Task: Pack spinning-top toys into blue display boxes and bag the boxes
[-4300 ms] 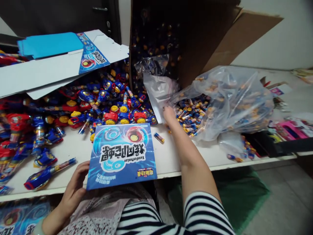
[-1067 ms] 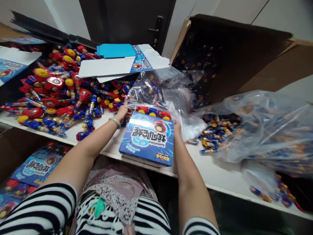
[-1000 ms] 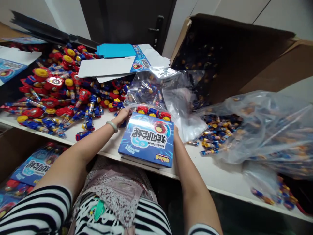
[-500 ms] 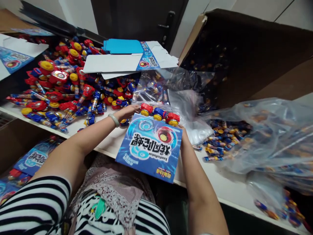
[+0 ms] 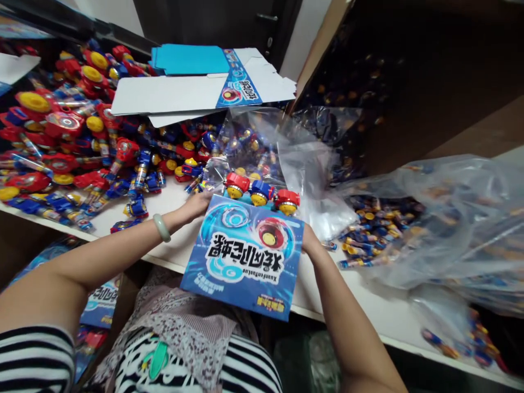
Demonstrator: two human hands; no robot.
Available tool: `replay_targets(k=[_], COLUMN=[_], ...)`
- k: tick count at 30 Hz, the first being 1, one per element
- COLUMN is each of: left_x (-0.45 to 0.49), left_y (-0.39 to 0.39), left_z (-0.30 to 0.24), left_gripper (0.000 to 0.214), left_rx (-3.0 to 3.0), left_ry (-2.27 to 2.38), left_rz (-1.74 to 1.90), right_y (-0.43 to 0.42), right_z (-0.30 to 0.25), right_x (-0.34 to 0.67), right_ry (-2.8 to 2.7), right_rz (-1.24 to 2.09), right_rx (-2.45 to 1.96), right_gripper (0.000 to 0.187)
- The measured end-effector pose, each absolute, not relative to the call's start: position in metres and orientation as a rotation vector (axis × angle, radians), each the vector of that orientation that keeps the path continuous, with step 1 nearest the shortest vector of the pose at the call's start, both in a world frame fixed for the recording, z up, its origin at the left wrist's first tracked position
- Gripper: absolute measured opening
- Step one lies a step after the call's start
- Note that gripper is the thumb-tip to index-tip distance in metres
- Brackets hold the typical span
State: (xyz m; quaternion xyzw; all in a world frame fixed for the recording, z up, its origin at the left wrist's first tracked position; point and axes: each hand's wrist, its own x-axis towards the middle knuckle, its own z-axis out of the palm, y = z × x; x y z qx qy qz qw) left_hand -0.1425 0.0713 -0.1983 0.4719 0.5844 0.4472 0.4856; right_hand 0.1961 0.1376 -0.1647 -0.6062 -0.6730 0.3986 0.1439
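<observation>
A blue printed display box (image 5: 245, 256) is tilted toward me over the table's front edge, its lettering upside down. Red and blue toy spinning tops (image 5: 261, 192) with yellow tips stand in a row along its far side. My left hand (image 5: 199, 204), below a pale bangle, holds the box's far left corner, its fingertips partly hidden. On the right side, my right hand (image 5: 308, 239) grips the box, most of its fingers out of sight behind it. Just beyond the tops lies a clear plastic bag (image 5: 292, 164).
A big pile of red and blue toys (image 5: 65, 125) covers the left of the table (image 5: 360, 300). Flat white and blue cartons (image 5: 172, 95) lie on it. At right are an open cardboard box (image 5: 409, 98) and a plastic bag (image 5: 462, 218) of small toys. More printed boxes (image 5: 100, 300) sit lower left.
The box has shifted slightly left and closer to me, with both hands still on it. My left hand has moved left, from beside the tops to the box's corner. The view has shifted.
</observation>
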Motion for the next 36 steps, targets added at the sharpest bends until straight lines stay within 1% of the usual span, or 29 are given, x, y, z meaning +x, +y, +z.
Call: replay_targets(k=[2, 4, 6, 8, 10, 12, 14, 15, 16, 20, 23, 26, 32, 34, 36], left_x=[-0.141, -0.140, -0.140, -0.140, -0.140, -0.142, -0.144, -0.145, -0.146, -0.141, -0.135, -0.136, -0.149, -0.147, -0.144], left_y=[0.066, 0.067, 0.070, 0.076, 0.085, 0.098, 0.113, 0.121, 0.128, 0.144, 0.138, 0.120, 0.072, 0.064, 0.061], left_z=[-0.199, -0.198, -0.193, -0.185, -0.176, -0.169, -0.164, -0.162, -0.162, -0.161, -0.162, -0.165, -0.168, -0.165, -0.158], left_gripper=[0.033, 0.031, 0.034, 0.042, 0.047, 0.039, 0.025, 0.021, 0.019, 0.012, 0.010, 0.009, 0.003, 0.003, 0.005], left_rx=[1.311, 1.427, 1.507, 1.689, 1.961, 2.131, 2.129, 2.098, 2.061, 1.898, 1.834, 1.911, 2.179, 2.105, 1.890], left_ry=[1.539, 1.643, 1.767, 1.955, 2.101, 2.109, 2.100, 2.109, 2.116, 1.991, 1.816, 1.663, 1.502, 1.492, 1.511], left_rz=[0.942, 0.839, 0.818, 0.807, 0.690, 0.524, 0.445, 0.475, 0.547, 1.002, 1.263, 1.446, 1.539, 1.539, 1.487], right_y=[0.134, 0.133, 0.134, 0.138, 0.147, 0.161, 0.177, 0.185, 0.191, 0.198, 0.181, 0.153, 0.106, 0.102, 0.104], right_z=[-0.167, -0.167, -0.166, -0.164, -0.164, -0.165, -0.168, -0.171, -0.174, -0.191, -0.203, -0.211, -0.213, -0.209, -0.202], right_x=[0.195, 0.191, 0.188, 0.188, 0.189, 0.191, 0.194, 0.195, 0.196, 0.188, 0.177, 0.171, 0.173, 0.173, 0.173], right_ry=[-1.996, -2.024, -2.017, -1.993, -1.958, -1.923, -1.883, -1.858, -1.819, -1.591, -1.446, -1.353, -1.303, -1.272, -1.240], right_rz=[1.046, 0.932, 0.800, 0.681, 0.688, 0.805, 0.932, 0.961, 0.971, 0.850, 0.743, 0.655, 0.608, 0.646, 0.758], right_rx=[-1.846, -1.926, -1.987, -1.973, -1.871, -1.759, -1.698, -1.680, -1.657, -1.531, -1.398, -1.275, -1.137, -1.142, -1.177], right_gripper=[0.011, 0.012, 0.023, 0.036, 0.043, 0.037, 0.022, 0.018, 0.019, 0.025, 0.028, 0.031, 0.027, 0.024, 0.022])
